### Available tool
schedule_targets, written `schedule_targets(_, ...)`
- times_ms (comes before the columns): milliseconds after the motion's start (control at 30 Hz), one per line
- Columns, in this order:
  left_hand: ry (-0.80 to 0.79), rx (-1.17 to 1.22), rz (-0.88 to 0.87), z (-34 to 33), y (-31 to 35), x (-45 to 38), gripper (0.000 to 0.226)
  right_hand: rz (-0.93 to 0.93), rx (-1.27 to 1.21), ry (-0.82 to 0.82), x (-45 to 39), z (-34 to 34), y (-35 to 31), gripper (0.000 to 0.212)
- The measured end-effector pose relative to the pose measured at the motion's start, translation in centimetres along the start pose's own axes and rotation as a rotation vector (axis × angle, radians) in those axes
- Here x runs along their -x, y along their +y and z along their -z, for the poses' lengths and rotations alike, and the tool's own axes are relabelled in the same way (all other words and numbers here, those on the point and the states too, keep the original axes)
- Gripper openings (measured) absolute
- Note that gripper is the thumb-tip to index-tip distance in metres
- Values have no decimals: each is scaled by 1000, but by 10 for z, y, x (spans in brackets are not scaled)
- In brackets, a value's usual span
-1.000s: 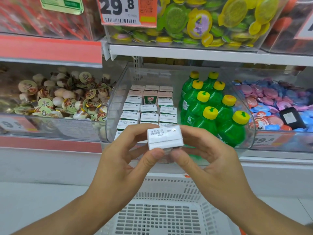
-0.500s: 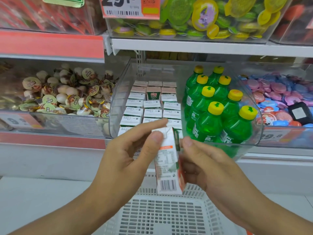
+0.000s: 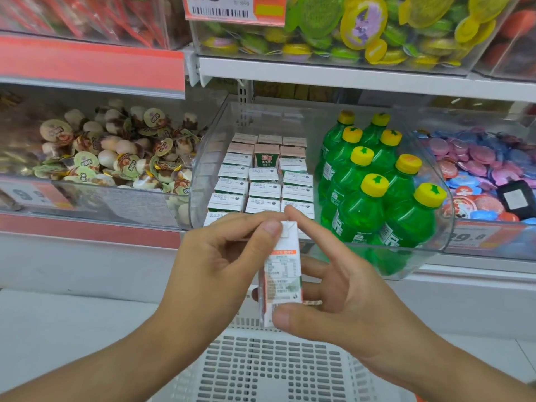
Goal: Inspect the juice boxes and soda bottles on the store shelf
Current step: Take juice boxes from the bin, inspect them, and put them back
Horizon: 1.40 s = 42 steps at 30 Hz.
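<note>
I'm holding one juice box (image 3: 280, 271) upright at center frame, in front of the shelf and above a white slotted basket (image 3: 272, 369) at bottom center. My left hand (image 3: 220, 265) is pinching the box's top corner, thumb on the near side, index finger reaching along the top. My right hand (image 3: 345, 297) is gripping the lower end, thumb pressing the bottom near the barcode, index finger stretching up to touch the top edge, other fingers curling behind the carton. The side panel with small print and an orange band is facing me.

Behind the box, mid-frame, a clear plastic bin (image 3: 420, 250) is sitting on the shelf. Its left part is holding rows of juice boxes (image 3: 262, 187) standing tightly, white tops showing, one green-fronted box visible in the second row from the back. Its right part is holding green soda bottles (image 3: 362, 210) with yellow caps, upright, packed touching each other.

Left of frame, another bin is carrying round-lidded snack cups (image 3: 116, 158). Right edge, a bin of pink and blue round packets (image 3: 475, 161) with a dark small device (image 3: 514, 198) lying on them. Upper right, a bin of yellow and green pouches (image 3: 362, 27) with a price tag (image 3: 235, 10) on its front at top center.
</note>
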State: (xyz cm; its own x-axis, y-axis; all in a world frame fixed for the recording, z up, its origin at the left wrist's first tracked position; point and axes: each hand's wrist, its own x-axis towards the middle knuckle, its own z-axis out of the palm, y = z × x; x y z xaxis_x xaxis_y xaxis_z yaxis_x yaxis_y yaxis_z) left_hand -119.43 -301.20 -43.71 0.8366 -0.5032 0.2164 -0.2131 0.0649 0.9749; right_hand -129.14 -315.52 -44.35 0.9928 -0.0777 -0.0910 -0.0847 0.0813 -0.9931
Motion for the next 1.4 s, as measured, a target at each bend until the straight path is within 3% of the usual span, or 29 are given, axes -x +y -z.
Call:
schedule_targets(567,21,30,23,6,5,0,21,-5,-156,-258,-8,15,-3,92)
schedule_targets(733,13,97,90,8,3,0,25,-4,-188,-112,-8,11,-2,92)
schedule_targets(867,-82,28,139,4,0,4,34,42,-61,28,-5,5,-8,88)
schedule_targets(1033,-89,86,192,2,-6,4,49,94,95,192,-4,8,-10,58)
schedule_targets(1233,-112,91,165,-2,-12,7,46,125,177,268,-4,12,-16,30)
schedule_targets(1400,-96,137,161,-2,-11,8,38,123,189,251,-5,12,-17,30)
